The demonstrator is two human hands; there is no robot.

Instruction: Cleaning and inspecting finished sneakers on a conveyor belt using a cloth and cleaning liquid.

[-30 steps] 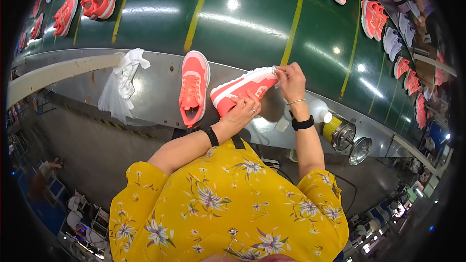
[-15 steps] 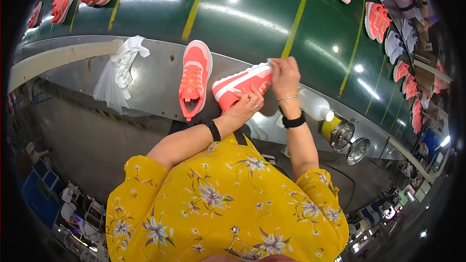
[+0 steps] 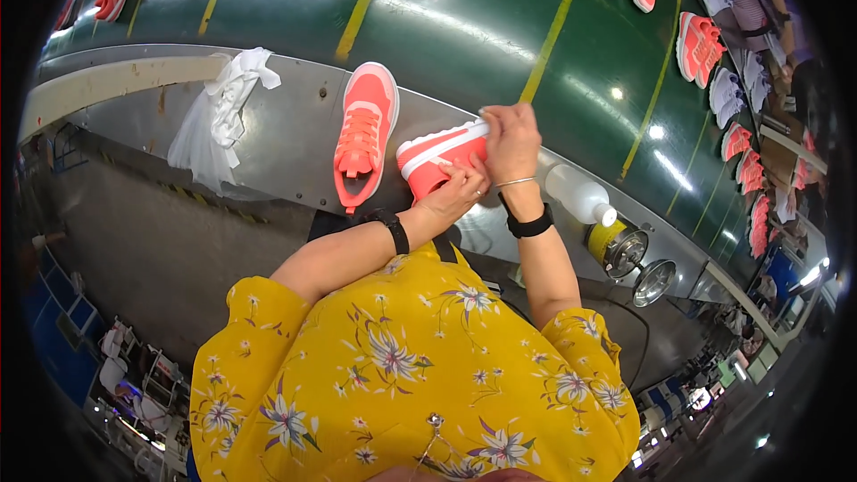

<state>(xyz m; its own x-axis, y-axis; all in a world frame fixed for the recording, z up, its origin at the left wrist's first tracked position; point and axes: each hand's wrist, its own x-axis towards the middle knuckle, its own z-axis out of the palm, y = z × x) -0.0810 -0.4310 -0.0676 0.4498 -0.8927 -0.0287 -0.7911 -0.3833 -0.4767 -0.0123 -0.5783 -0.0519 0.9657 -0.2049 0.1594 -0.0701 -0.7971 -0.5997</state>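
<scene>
A coral-pink sneaker (image 3: 427, 166) with a white sole lies on its side on the metal ledge, its sole turned toward the green belt. My left hand (image 3: 457, 191) grips it by the upper, the fingers bent over its near side. At the toe end, my right hand (image 3: 512, 141) is closed against the white sole edge. A small pale bit shows at its fingertips, too little to name. The matching sneaker (image 3: 364, 136) stands upright to the left, toe pointing away, and no hand touches it.
A green conveyor belt (image 3: 464, 0) with yellow stripes runs beyond the ledge, carrying more coral sneakers (image 3: 701, 49). White cloth (image 3: 234, 107) hangs over the ledge at left. A white plastic bottle (image 3: 580, 196) and a yellow can with a metal pump top (image 3: 616, 245) are at right.
My right hand has shifted slightly left along the sole toward the shoe's middle. My left hand keeps its hold on the sneaker. The whole view has shifted a little.
</scene>
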